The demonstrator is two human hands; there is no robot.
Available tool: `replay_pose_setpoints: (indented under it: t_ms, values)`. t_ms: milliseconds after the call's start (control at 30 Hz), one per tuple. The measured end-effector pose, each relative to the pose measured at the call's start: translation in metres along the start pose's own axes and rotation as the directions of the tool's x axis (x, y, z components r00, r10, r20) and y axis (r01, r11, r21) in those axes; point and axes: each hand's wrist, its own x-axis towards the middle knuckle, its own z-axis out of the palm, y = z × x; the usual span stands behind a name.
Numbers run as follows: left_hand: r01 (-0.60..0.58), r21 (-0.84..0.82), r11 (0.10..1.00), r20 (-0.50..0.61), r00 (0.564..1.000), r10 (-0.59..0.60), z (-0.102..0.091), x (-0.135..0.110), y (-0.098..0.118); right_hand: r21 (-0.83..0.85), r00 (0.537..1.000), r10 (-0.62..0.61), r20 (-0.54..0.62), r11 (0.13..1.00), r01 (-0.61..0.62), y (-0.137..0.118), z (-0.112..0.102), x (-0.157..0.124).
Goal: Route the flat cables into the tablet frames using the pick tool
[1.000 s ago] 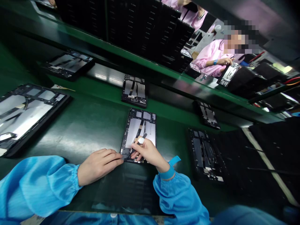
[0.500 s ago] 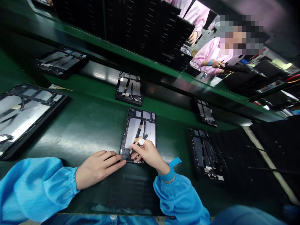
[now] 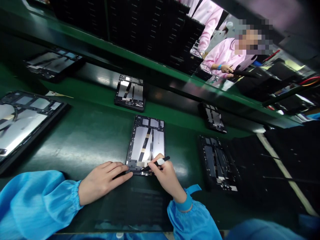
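An opened tablet [image 3: 158, 143] lies in front of me, its inside up, showing silver plates and dark ribbon cables. My left hand [image 3: 103, 180] lies flat with its fingers stretched out, the fingertips touching the tablet's lower left corner. In my right hand [image 3: 167, 174] black tweezers [image 3: 166, 159] are pinched between thumb and fingers, their tips slanting down to the left onto the tablet's bottom edge. Something white covers a fingertip of that hand. A blue band [image 3: 185, 202] circles my right wrist. The fingers hide part of the tablet's lower right.
More opened tablets lie on the green table [image 3: 87, 133]: one at left [image 3: 32, 123], one behind [image 3: 130, 91], one at right [image 3: 218, 163]. Dark stacked units [image 3: 140, 26] stand on the shelf above. Across it, a person in pink [image 3: 220, 56] holds a dark object.
My right hand has shifted right and slightly down, and the tweezers now lean flatter with their tips farther right along the bottom edge. My left hand stays at the corner. The view has shifted slightly.
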Motion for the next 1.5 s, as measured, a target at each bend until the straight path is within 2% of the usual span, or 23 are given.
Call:
replay_pose_setpoints:
  t_ms: [200, 567, 767, 933, 1067, 1167, 1267, 1333, 1367, 1433, 1500]
  values:
    - [-0.014, 0.011, 1.0, -0.008, 1.0, 0.014, -0.004, 0.005, 0.001, 0.127, 1.0, 0.023, -0.018, 0.992, -0.02, 0.003, 0.002, 0.002]
    - [-0.007, 0.097, 0.995, 0.075, 0.997, -0.001, 0.009, -0.006, 0.003, 0.077, 0.999, 0.005, -0.033, 0.997, -0.002, 0.002, 0.003, 0.001]
    - [-0.006, 0.111, 0.994, 0.063, 0.998, -0.001, 0.005, -0.001, 0.005, 0.068, 0.999, 0.005, -0.034, 0.998, -0.003, 0.0, 0.003, 0.002]
    - [0.06, 0.095, 0.994, 0.139, 0.988, -0.073, 0.005, 0.009, 0.015, 0.026, 0.999, -0.028, -0.037, 0.999, 0.029, -0.001, 0.003, 0.002]
    - [0.057, 0.034, 0.998, 0.187, 0.98, -0.062, 0.0, 0.013, 0.007, -0.017, 0.995, -0.068, -0.069, 0.998, 0.067, 0.0, 0.001, 0.0]
    - [0.014, -0.069, 0.998, 0.121, 0.993, -0.005, -0.006, 0.012, -0.006, 0.023, 0.994, -0.054, -0.091, 0.998, 0.056, 0.003, 0.002, 0.0]
    - [-0.008, -0.081, 0.997, 0.006, 1.0, 0.008, -0.006, 0.015, -0.008, 0.135, 0.99, -0.025, -0.14, 0.99, 0.044, 0.008, 0.005, 0.0]
    - [-0.047, -0.043, 0.998, -0.052, 0.998, 0.045, -0.002, 0.024, -0.005, 0.188, 0.967, -0.033, -0.252, 0.979, 0.082, 0.013, 0.008, -0.001]
    - [-0.067, -0.017, 0.998, -0.049, 0.997, 0.066, 0.002, 0.03, -0.004, 0.197, 0.941, -0.042, -0.335, 0.974, 0.114, 0.016, 0.008, -0.001]
    - [-0.071, 0.04, 0.997, 0.023, 0.997, 0.07, 0.013, 0.05, -0.008, 0.188, 0.857, -0.063, -0.511, 0.965, 0.183, 0.022, 0.008, -0.002]
    - [-0.029, 0.099, 0.995, 0.107, 0.994, 0.018, 0.026, 0.08, -0.024, 0.16, 0.783, -0.093, -0.615, 0.958, 0.24, 0.029, 0.006, -0.001]
